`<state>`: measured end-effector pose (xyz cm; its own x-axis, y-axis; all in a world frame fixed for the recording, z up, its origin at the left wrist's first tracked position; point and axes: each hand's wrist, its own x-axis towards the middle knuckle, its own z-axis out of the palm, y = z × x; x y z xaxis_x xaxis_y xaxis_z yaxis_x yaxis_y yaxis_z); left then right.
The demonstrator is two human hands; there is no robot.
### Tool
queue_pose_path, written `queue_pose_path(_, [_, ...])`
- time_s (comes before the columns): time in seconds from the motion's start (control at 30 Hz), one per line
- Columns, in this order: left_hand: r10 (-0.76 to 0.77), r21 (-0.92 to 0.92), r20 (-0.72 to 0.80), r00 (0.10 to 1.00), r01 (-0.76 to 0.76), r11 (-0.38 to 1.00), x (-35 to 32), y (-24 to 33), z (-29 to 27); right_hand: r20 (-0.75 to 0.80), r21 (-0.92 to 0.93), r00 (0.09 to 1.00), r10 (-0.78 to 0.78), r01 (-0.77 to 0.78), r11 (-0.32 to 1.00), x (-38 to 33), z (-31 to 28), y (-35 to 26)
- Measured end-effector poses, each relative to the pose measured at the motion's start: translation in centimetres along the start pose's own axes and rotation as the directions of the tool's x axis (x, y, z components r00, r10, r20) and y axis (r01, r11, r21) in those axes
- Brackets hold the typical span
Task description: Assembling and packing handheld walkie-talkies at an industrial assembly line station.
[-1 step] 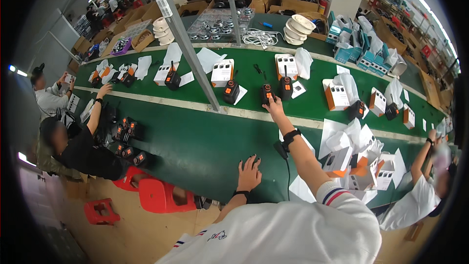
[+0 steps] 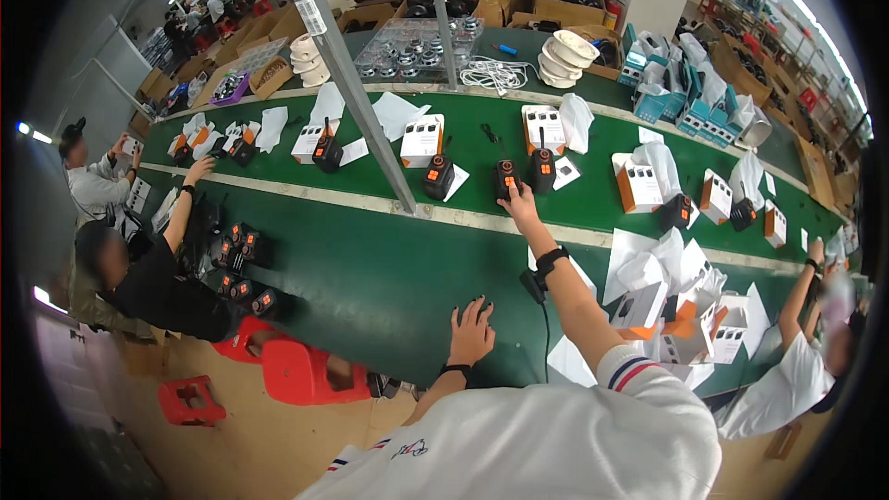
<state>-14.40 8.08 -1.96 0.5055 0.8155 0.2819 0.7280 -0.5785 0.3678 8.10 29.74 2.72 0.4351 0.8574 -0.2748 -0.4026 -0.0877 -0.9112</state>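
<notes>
The right hand (image 2: 520,206) reached far across the green desk (image 2: 370,268), fingers closed around a black handheld radio with orange buttons (image 2: 507,180) standing upright on the far belt. The left hand (image 2: 470,333) lay flat and open on the near edge, holding nothing, bracing the lean. A second radio (image 2: 542,169) stood just beside the gripped one, and a third (image 2: 439,176) a little to its left. To lift cleanly, the grip should stay low on the body and rise straight, clear of the neighbour. White boxes (image 2: 544,128) stood behind.
</notes>
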Motion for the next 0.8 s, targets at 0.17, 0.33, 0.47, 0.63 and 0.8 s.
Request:
queue_pose_path(0.17, [-0.034,0.002,0.018,0.999,0.033,0.999,-0.3,-0.1,0.9,-0.093,-0.42,0.978,-0.189,0.134,0.898,-0.2,-2.3,0.6])
queue_pose_path(0.33, [-0.03,-0.017,0.049,0.998,0.031,0.999,0.1,0.1,1.2,-0.133,-0.936,0.717,-0.684,0.136,0.324,-0.9,-5.4,-3.3])
queue_pose_path(0.47, [-0.017,-0.029,0.043,0.999,0.018,0.999,0.1,0.4,2.0,-0.048,-0.977,0.774,-0.632,0.094,0.189,0.2,-7.7,-5.7])
queue_pose_path(0.63, [-0.016,-0.045,0.023,1.0,0.017,0.999,-0.7,0.7,3.0,0.05,-0.948,0.867,-0.496,0.198,0.251,0.7,-10.2,-5.1])
queue_pose_path(0.8, [-0.014,-0.05,0.043,0.999,0.016,0.999,-0.7,0.9,3.6,0.035,-0.949,0.79,-0.612,0.218,0.227,-0.3,-11.0,-4.9])
